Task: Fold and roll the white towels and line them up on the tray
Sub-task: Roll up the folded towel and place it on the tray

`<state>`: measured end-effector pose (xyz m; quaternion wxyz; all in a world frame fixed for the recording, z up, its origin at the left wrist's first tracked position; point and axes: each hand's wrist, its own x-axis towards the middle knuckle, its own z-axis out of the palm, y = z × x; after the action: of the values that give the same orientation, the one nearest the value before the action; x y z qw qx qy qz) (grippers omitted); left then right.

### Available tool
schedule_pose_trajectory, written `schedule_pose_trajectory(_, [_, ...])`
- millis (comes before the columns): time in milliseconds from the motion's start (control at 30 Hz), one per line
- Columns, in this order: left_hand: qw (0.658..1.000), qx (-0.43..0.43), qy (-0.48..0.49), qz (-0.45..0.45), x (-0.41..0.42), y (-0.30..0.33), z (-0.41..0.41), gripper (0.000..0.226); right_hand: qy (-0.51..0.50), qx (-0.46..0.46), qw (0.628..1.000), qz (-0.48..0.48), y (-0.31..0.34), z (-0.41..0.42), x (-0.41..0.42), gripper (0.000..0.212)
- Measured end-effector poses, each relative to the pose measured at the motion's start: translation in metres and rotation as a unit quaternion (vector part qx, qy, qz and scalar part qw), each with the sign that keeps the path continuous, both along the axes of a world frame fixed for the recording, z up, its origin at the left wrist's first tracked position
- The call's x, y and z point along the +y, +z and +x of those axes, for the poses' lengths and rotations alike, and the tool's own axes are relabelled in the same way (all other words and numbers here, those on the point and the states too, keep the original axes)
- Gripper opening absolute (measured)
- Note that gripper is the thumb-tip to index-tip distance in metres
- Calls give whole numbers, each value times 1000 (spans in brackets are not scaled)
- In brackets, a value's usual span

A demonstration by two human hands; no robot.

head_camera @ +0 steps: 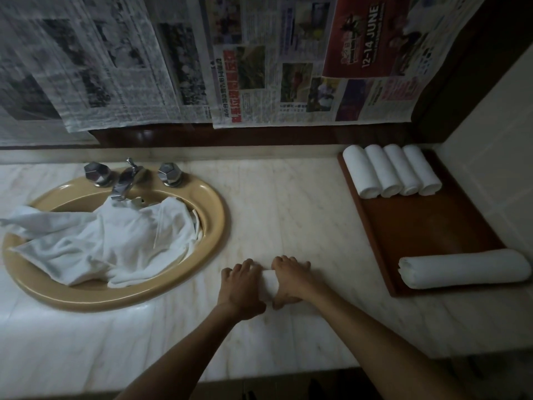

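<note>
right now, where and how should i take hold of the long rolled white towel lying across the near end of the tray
Grip the long rolled white towel around its middle, coming from above with fingers over the far side and thumb on the near side. It lies on its side across the brown wooden tray, so a wrap around the barrel likely keeps the layers from unrolling; the spiral left end looks looser.

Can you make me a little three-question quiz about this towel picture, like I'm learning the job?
1. How many small rolled white towels stand in a row at the far end of the brown wooden tray?
2. True or false: the loose white towels lie in the tan oval sink.
3. What do the left hand and right hand hold on the pale marble counter?

Key: 1. Four. 2. True. 3. A partly rolled white towel.
</note>
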<state>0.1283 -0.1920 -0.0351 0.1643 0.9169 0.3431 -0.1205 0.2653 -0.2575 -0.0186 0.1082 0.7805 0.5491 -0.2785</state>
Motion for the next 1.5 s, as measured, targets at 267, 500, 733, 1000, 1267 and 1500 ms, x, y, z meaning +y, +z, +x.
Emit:
schedule_pose_trajectory(267, [998,41,-33,25,-6,10,-5,118,61,-57,996,24,12,-6,-16,76])
schedule_pose_trajectory(500, [985,3,-138,100,19,66,79,78,-54,-72,986,137,62,53,-33,68])
schedule_pose_trajectory(733, [947,-33,-262,183,11,101,233,67,-133,-75,956,252,78,170,-82,81])
schedule_pose_trajectory(1000, [918,-146,-285,233,-26,100,433,66,-193,-124,918,322,72,342,-133,79])
schedule_pose_trajectory(1267, [984,-141,-72,82,-17,52,519,86,-310,-50,897,311,50,506,-113,76])
schedule_pose_trajectory(1500, [990,-134,-25,42,2,1,533,92,-375,-10,887,270,17,550,-82,79])
